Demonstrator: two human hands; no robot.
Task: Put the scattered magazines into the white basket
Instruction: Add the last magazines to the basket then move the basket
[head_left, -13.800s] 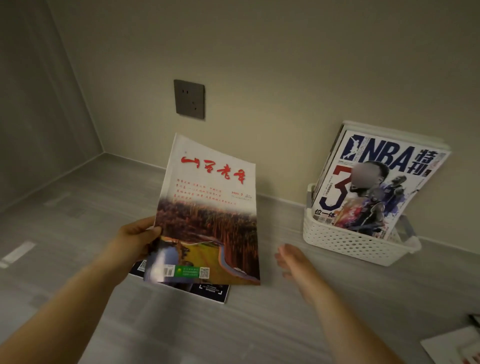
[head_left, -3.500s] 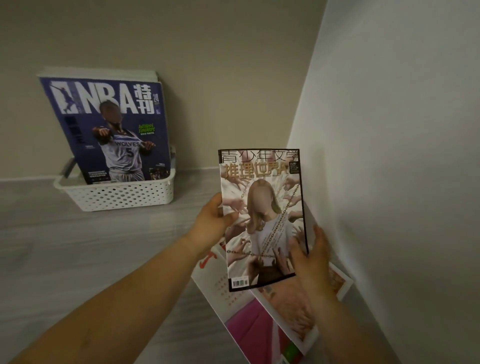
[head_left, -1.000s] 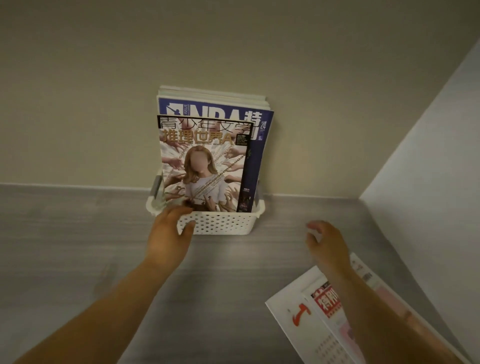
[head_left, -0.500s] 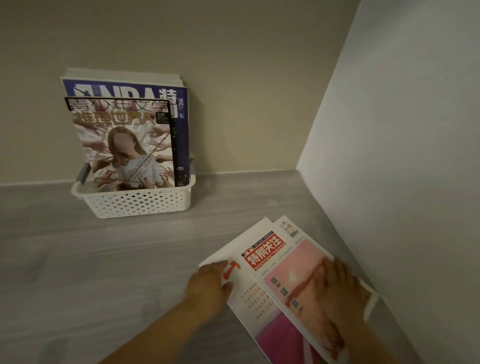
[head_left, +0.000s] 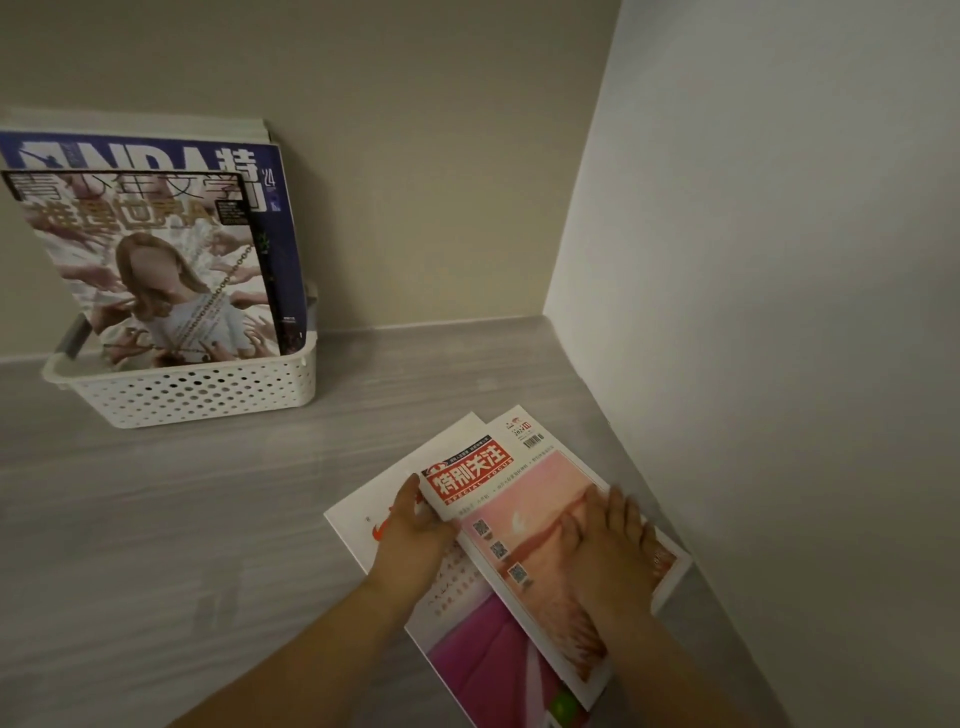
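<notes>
The white perforated basket (head_left: 208, 392) stands at the back left against the wall. Upright in it are several magazines, the front one showing a blonde figure (head_left: 156, 270) and behind it a blue NBA one (head_left: 278, 249). Near the right wall two magazines lie overlapped on the surface. The top one has a pink cover with a red title block (head_left: 519, 525); beneath it is a white and magenta one (head_left: 363, 514). My left hand (head_left: 415, 535) pinches the pink magazine's left edge, lifting it slightly. My right hand (head_left: 610, 545) lies flat on its cover.
A pale wall (head_left: 779, 312) rises close on the right, just beyond the magazines, and a beige wall (head_left: 415, 156) runs along the back. The grey wood-grain surface (head_left: 182, 519) stretches between the basket and the two magazines.
The left hand has slid from the white magazine to the pink magazine's left edge and taken hold of it. The right hand stays flat on the cover. The view has moved closer.
</notes>
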